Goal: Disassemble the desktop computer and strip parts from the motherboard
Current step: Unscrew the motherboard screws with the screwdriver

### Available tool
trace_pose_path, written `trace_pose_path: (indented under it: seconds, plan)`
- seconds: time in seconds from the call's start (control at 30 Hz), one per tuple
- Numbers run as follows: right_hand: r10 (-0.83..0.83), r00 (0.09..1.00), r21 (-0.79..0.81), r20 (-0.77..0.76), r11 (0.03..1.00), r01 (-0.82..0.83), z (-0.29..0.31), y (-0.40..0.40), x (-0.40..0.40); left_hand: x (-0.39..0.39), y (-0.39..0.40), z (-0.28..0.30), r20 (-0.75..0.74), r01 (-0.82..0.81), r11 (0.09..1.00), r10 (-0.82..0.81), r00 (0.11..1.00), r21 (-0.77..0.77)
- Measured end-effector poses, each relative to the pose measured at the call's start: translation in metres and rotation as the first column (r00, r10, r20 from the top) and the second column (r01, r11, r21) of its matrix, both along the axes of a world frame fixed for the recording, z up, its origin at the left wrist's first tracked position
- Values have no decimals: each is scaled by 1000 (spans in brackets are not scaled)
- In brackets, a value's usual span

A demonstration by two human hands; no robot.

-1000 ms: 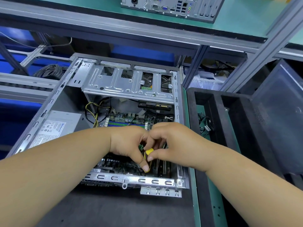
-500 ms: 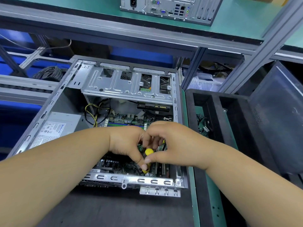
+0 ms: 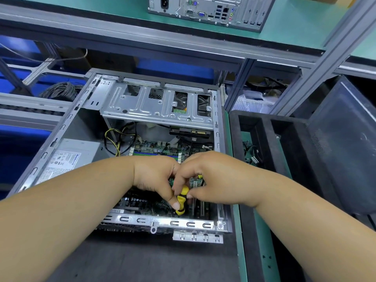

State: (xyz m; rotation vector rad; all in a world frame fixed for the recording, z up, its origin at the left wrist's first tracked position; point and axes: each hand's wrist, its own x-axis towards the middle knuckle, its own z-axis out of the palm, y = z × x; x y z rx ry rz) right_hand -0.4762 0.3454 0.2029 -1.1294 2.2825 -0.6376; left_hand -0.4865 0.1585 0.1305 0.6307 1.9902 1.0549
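Observation:
An open desktop case (image 3: 67,123) lies on its side in front of me, its green motherboard (image 3: 156,148) exposed under a silver drive cage (image 3: 142,102). Both hands meet over the board's near right part. My right hand (image 3: 207,176) pinches the top of a yellow and black screwdriver handle (image 3: 181,197) between thumb and fingers. My left hand (image 3: 156,176) curls beside it, its thumb pressed against the handle. The screwdriver's tip and the board under the hands are hidden. A grey power supply (image 3: 69,157) sits in the case's left side.
A black foam tray (image 3: 262,127) holding loose cables stands right of the case, with a dark side panel (image 3: 345,139) leaning beyond it. A second computer (image 3: 205,11) sits on the green upper shelf. Yellow and black wires (image 3: 114,139) loop near the power supply. Coiled cable (image 3: 61,90) lies far left.
More of the yellow handle shows now, standing lower and nearer the case's front rail. My right fingers have shifted on its top; both hands stay in the same spot.

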Motion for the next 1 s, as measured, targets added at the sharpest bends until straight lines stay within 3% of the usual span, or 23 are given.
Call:
trace_pose_path:
  seconds: [0.23, 0.47, 0.7, 1.0]
  plan:
    - [-51, 998, 3, -34, 999, 51, -4, -2, 3, 2, 3, 2, -32, 13, 999, -15, 999, -48]
    - [-30, 999, 45, 10, 999, 30, 1, -3, 1, -1, -3, 4, 38, -2, 1000, 1, 999, 21]
    - [-50, 998, -10, -50, 999, 49, -1, -1, 2, 0, 2, 4, -28, -1, 999, -1, 1000, -55]
    - [-22, 1000, 58, -17, 998, 23, 4, -4, 2, -1, -1, 4, 30, 27, 999, -28, 999, 21]
